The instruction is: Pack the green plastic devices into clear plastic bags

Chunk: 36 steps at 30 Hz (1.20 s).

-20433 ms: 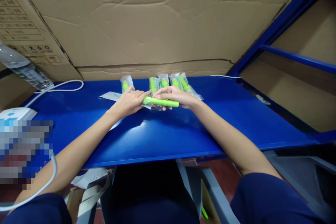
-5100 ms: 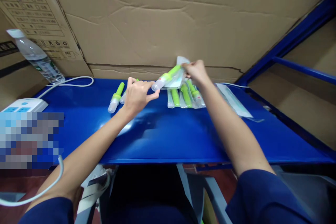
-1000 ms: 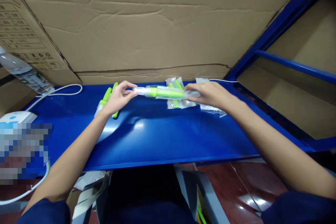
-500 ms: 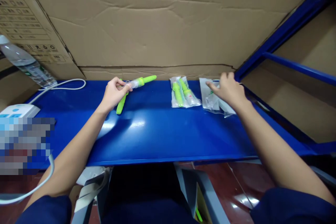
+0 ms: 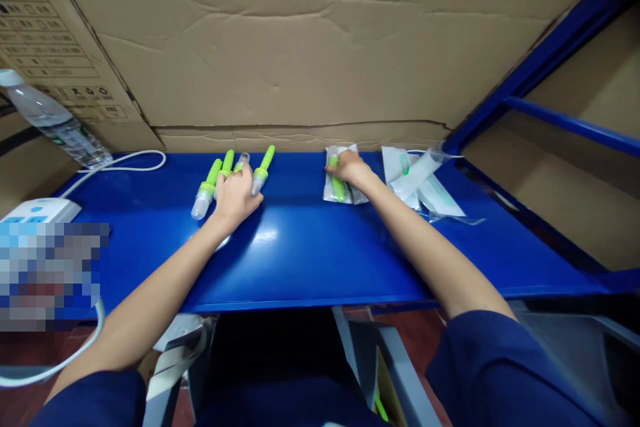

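Observation:
My left hand (image 5: pixel 234 197) is low over a row of bright green sticks with clear caps on the blue table. Its thumb and forefinger are closed about the capped end of the rightmost green stick (image 5: pixel 267 160). To the left lies another green stick (image 5: pixel 206 190), cap toward me; others are partly hidden by the hand. My right hand (image 5: pixel 353 165) has its fingers closed on the top of a clear plastic packet (image 5: pixel 359 196). Beside it is a packet with a green stick (image 5: pixel 339 188) inside. The right fingertips are partly hidden.
Flattened plastic bags (image 5: pixel 419 180) lie right of the packets. A water bottle (image 5: pixel 60 123), a white cable (image 5: pixel 145 152) and a power strip (image 5: pixel 43 209) are at the left. Cardboard (image 5: pixel 280 47) walls the back; a blue frame bar (image 5: pixel 565 123) stands right.
My left hand has lowered the stick among the others, turning it, and the row lies straighter. My right hand has moved left from the flattened bags to the packets.

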Motion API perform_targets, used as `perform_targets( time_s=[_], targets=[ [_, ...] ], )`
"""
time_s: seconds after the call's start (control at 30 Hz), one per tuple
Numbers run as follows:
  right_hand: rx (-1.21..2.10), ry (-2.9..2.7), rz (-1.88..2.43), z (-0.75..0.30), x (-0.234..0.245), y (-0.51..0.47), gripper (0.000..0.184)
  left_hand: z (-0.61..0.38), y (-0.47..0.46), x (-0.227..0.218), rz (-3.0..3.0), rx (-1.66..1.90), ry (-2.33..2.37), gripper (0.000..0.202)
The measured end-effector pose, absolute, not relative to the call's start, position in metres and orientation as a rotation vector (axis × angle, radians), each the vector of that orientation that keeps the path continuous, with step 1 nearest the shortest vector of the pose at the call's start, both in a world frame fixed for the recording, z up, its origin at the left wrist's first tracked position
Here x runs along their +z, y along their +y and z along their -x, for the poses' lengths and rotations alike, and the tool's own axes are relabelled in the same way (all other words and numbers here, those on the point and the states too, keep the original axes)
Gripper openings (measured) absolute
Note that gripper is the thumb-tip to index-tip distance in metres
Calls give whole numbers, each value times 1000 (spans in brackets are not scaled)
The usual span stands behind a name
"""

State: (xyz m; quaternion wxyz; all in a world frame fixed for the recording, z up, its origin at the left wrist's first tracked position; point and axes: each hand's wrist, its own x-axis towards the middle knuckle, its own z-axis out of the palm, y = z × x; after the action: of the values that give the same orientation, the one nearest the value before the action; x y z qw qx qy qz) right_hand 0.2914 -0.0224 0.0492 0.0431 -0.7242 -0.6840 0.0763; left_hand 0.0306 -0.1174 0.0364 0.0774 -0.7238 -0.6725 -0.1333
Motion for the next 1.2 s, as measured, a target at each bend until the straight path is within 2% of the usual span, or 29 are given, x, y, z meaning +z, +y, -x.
perform_targets(
  time_s=[0.07, 0.13, 0.3, 0.43, 0.57, 0.7, 0.87, 1.0, 1.13, 1.2],
  targets=[
    [373, -2082, 2224, -288, 48, -21, 40, -37, -123, 37, 2122, -362, -1975, 44],
    [521, -2057, 2179, -283, 45, -25, 45, -51, -128, 35, 2142, -423, -1860, 41],
    [668, -1939, 2076, -269, 39, -45, 80, -104, -124, 24, 2544, -534, -1590, 40],
    [680, -1908, 2029, -269, 40, -51, 77, -120, -111, 21, 2804, -566, -1542, 22],
    [645, -1874, 1986, -277, 34, -48, 87, -110, -112, 28, 3241, -417, -1057, 20],
    [741, -1791, 1935, -283, 25, -43, 80, -104, -121, 31, 3036, -257, -1319, 47],
    [882, -1657, 1882, -285, 17, -43, 92, -107, -126, 18, 2648, -189, -1428, 41],
    [915, -1577, 1838, -285, 16, -47, 93, -112, -127, 7, 2529, -275, -1512, 55],
    [955, -1493, 1788, -279, 17, -55, 94, -116, -128, 5, 2506, -415, -1553, 52],
    [949, -1504, 1784, -275, 17, -58, 88, -116, -129, 7, 2470, -484, -1573, 47]
  ],
)
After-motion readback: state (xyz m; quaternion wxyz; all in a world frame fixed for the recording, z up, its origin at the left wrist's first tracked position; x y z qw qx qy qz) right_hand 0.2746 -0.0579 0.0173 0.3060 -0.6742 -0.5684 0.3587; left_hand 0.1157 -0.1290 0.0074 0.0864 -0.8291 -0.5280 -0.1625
